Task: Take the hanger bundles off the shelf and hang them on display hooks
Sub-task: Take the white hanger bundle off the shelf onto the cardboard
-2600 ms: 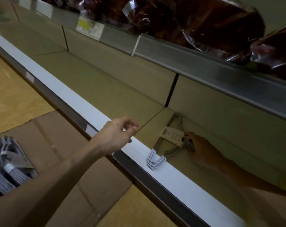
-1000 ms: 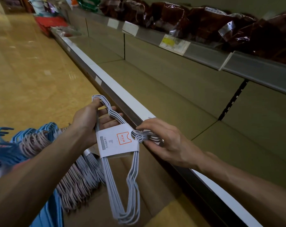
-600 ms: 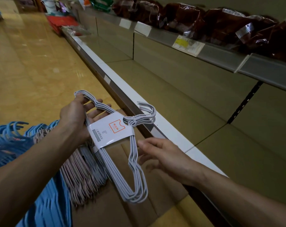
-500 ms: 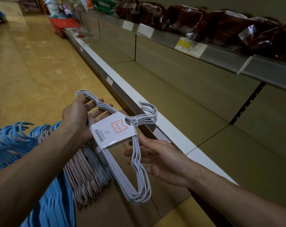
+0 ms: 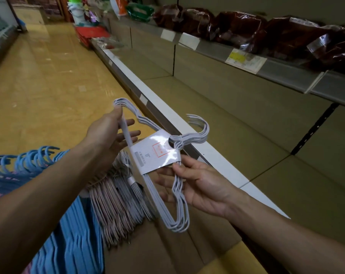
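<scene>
While the left hand (image 5: 108, 135) grips one shoulder end of the white hanger bundle (image 5: 157, 167), its thumb lies over the wires and its fingers (image 5: 131, 133) reach out straight beneath them, so the wires are pinched between thumb and fingers. At the other side, the right hand (image 5: 197, 186) lies palm up under the lower half of the bundle, its thumb pressed on the wires just below the paper sleeve (image 5: 156, 153) and its fingers spread loosely beneath; it holds the bundle between thumb and fingers. Held in the air between both hands, the bundle hangs over the floor in front of the shelf's white front edge (image 5: 187, 123), with its hooks (image 5: 199, 127) pointing toward the shelf and its far shoulder end dipping down toward the cardboard (image 5: 167, 250) lying on the floor. Wrapped round the middle of the bundle, the white sleeve carries an orange mark.

Below the left forearm, bundles of pinkish-grey hangers (image 5: 116, 204) lie on the cardboard, and blue hangers (image 5: 29, 159) lie just beside them toward the lower left corner of the view. Above the olive lower shelf (image 5: 237, 135), the upper shelf holds dark red plastic bags (image 5: 286, 32), with price labels (image 5: 244, 60) on its front rail.
</scene>
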Available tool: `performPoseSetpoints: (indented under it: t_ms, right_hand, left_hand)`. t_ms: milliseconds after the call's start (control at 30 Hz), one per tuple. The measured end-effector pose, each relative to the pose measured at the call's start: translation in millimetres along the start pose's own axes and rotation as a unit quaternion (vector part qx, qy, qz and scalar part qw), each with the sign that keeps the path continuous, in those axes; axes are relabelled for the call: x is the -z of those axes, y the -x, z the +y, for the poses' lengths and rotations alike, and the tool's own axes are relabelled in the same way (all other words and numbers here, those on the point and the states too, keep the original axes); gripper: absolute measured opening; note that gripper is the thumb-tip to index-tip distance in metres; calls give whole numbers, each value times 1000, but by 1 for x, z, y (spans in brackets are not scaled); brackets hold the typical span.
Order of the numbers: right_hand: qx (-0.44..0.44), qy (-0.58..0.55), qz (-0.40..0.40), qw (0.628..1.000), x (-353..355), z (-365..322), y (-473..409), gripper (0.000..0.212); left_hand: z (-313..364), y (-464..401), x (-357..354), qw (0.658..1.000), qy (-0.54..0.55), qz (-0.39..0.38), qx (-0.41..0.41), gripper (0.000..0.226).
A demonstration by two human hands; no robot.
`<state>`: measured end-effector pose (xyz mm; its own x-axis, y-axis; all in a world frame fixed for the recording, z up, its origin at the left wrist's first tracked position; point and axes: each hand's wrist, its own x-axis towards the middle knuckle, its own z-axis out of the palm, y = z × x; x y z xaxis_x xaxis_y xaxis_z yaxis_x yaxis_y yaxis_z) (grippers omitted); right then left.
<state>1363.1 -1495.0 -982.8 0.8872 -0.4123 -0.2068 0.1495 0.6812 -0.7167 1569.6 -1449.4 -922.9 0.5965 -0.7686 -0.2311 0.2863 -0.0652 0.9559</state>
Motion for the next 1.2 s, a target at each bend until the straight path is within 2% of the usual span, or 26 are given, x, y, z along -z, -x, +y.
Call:
performPoseSetpoints:
  t_ms: [100,267,367,467,600,667,767,867,1067,1200]
  right_hand:
    - [32,22,79,996,6,-3,-12,49]
    - [50,114,190,974,19,4,-42,33]
    - [48,161,230,959,19,16,-60,27]
    - [42,202,260,943,20,31,-76,28]
    - [39,305,300,903,32,51,-96,34]
    - [32,377,321,868,37,57,-105,33]
    - [36,468,334,817,46,65,-117,35]
    - [29,497,349,794,50,80,-128,44]
    - [25,491,350,798,48,113,-143,49]
    - [22,529,330,782,48,115,-149,44]
  left_hand:
    - [0,1,14,998,-56,10,1,52]
    - [5,3,44,995,-92,31,4,46]
    - [9,5,60,994,-102,36,-17,34]
    - [10,6,72,993,-101,49,-45,31]
    - [10,4,82,992,-85,61,-68,29]
    - [9,2,86,992,-75,62,-76,27]
    - [7,-2,89,993,-58,60,-87,24]
    - [3,-8,93,993,-35,62,-92,23]
    - [-9,-12,109,993,-20,77,-82,21]
    - [-12,-13,126,992,-31,90,-84,20]
